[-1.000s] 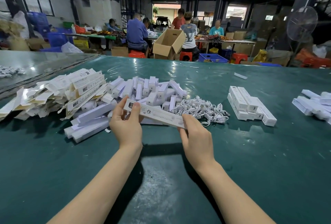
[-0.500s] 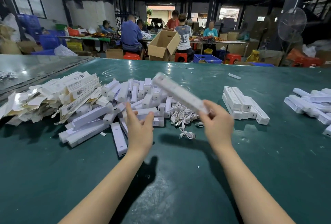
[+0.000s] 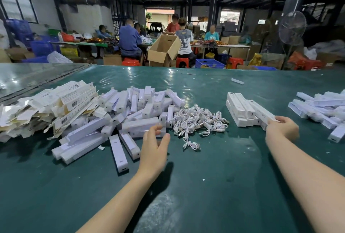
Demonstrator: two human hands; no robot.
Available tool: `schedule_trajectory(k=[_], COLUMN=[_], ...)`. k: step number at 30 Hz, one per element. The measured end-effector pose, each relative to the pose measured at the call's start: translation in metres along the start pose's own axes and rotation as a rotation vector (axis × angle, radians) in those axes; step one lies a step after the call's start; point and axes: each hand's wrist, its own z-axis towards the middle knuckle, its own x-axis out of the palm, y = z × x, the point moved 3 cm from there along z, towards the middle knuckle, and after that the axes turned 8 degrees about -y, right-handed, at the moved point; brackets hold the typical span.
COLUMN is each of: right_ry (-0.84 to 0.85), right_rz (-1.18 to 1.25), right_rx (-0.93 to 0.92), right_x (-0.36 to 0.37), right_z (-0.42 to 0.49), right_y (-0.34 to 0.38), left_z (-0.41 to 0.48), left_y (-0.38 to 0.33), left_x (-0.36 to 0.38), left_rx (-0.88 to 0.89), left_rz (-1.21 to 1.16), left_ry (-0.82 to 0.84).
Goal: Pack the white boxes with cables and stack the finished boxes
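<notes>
My right hand (image 3: 281, 130) grips the near end of a long white box (image 3: 262, 110) that lies on the right side of a small stack of finished boxes (image 3: 240, 109). My left hand (image 3: 155, 145) hovers with spread fingers, holding nothing, just in front of the heap of loose white boxes (image 3: 130, 113). A tangle of white coiled cables (image 3: 199, 120) lies between the heap and the stack.
A pile of flat printed card sleeves (image 3: 46, 106) lies at the far left on the green table (image 3: 186, 186). More white boxes (image 3: 321, 107) are heaped at the far right. People work at tables beyond the far edge, near an open cardboard carton (image 3: 164, 50).
The box was held in both hands; my left hand let go and my right hand carried it rightward onto the stack. My left hand moved toward the heap.
</notes>
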Motion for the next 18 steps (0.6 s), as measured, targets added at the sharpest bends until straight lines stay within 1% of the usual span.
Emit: schedule_trajectory(k=[3, 4, 9, 11, 12, 14, 15, 17, 18], right_ry=[0.182, 0.207, 0.133, 0.186, 0.249, 0.435, 0.535, 0.712, 0.76], right_rz=[0.012, 0.02, 0.089, 0.121, 0.161, 0.216, 0.184, 0.016, -0.038], right_rx=[-0.047, -0.063, -0.118, -0.192, -0.228, -0.296, -0.335, -0.46, -0.503], right_x=[0.011, 0.012, 0.009, 0.011, 0.014, 0.018, 0.019, 0.021, 0.021], right_z=[-0.011, -0.016, -0.062, -0.096, -0.115, -0.149, -0.162, -0.175, -0.176], right_y=[-0.004, -0.003, 0.006, 0.006, 0.003, -0.007, -0.012, -0.02, -0.022], left_z=[0.0, 0.0, 0.0, -0.001, -0.001, -0.004, -0.006, -0.009, -0.009], left_y=[-0.002, -0.002, -0.002, -0.003, -0.004, -0.007, -0.008, -0.011, -0.014], left_x=[-0.001, -0.001, 0.0, 0.0, 0.0, -0.002, -0.004, -0.009, -0.013], left_rx=[0.002, 0.005, 0.018, 0.04, 0.06, 0.134, 0.186, 0.275, 0.308], left_rz=[-0.009, -0.013, 0.022, 0.051, 0.068, 0.106, 0.131, 0.183, 0.21], left_ry=[-0.012, -0.015, -0.011, -0.015, -0.012, 0.013, 0.026, 0.035, 0.024])
